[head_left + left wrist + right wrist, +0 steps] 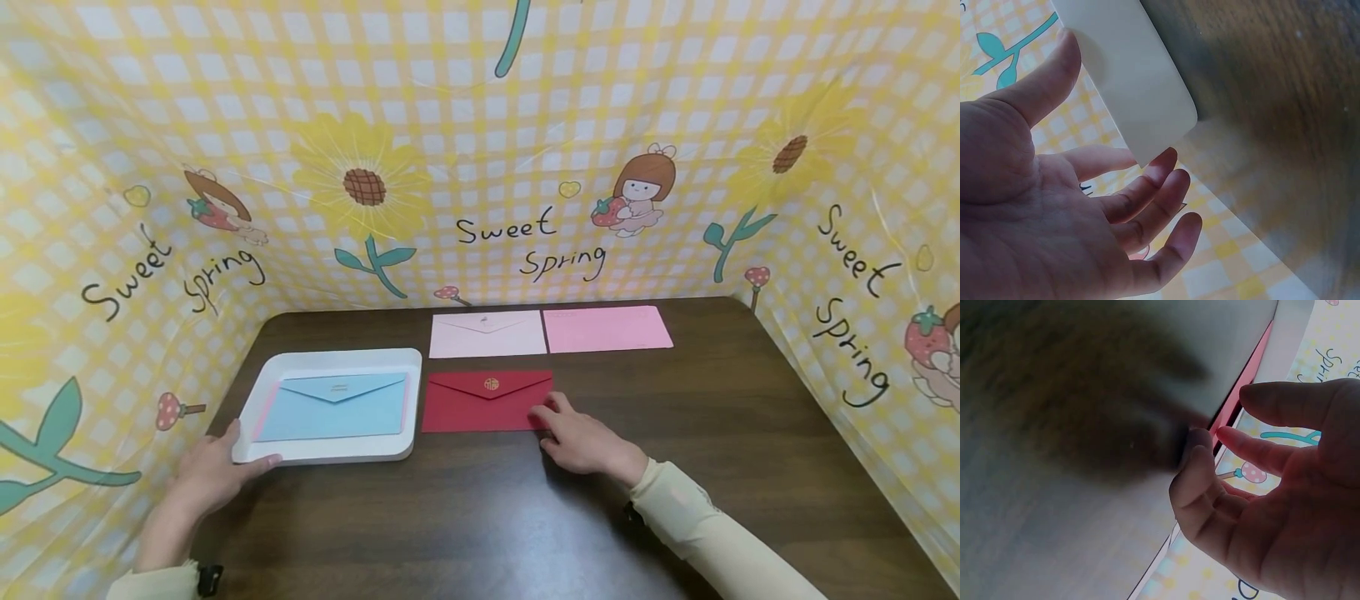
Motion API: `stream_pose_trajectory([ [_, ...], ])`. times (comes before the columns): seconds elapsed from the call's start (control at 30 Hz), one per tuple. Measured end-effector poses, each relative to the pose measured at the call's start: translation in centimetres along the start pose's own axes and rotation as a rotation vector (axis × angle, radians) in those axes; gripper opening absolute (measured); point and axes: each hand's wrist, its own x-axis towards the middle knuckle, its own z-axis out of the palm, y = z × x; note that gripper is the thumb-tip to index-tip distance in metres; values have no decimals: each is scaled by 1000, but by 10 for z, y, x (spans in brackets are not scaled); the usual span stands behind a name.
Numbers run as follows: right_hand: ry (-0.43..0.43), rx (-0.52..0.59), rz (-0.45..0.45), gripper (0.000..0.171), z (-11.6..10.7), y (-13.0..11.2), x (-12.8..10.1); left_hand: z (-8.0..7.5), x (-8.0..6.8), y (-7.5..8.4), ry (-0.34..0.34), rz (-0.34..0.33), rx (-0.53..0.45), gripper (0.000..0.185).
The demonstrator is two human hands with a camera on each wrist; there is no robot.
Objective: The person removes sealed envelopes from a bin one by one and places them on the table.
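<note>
My left hand (210, 471) holds the left front corner of a white tray (330, 452), its thumb along the front wall and its other fingers round the left side. In the left wrist view, the tray's wall (1129, 81) passes between thumb and fingers. Inside the tray lies a light blue envelope (337, 417), partly covering a pink one (262, 421). Beside the tray, a red envelope (465, 408) lies flat with a gold emblem on its flap. My right hand (588, 437) touches its right end with bent fingertips, the thumb apart from the fingers.
Behind the red envelope, a pale pink envelope (487, 342) and a brighter pink envelope (607, 331) lie side by side near the back edge of the dark wooden table (480, 517). A yellow checked cloth (480, 150) with flowers hangs round the back and sides.
</note>
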Motion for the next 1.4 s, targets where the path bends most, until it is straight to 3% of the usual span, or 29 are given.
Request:
stream_pose_trajectory([
  [0.57,2,-30,47,53,7,1,1,2,-3,1,37,42,13,112],
  [0.9,0,-36,99,60,2,-2,4,2,-1,-1,29,27,1,116],
  [1.1,-4,-5,89,62,3,-1,2,1,-1,1,30,27,7,115],
  [1.4,-3,-43,81,60,7,-1,1,0,-3,3,17,18,4,114],
])
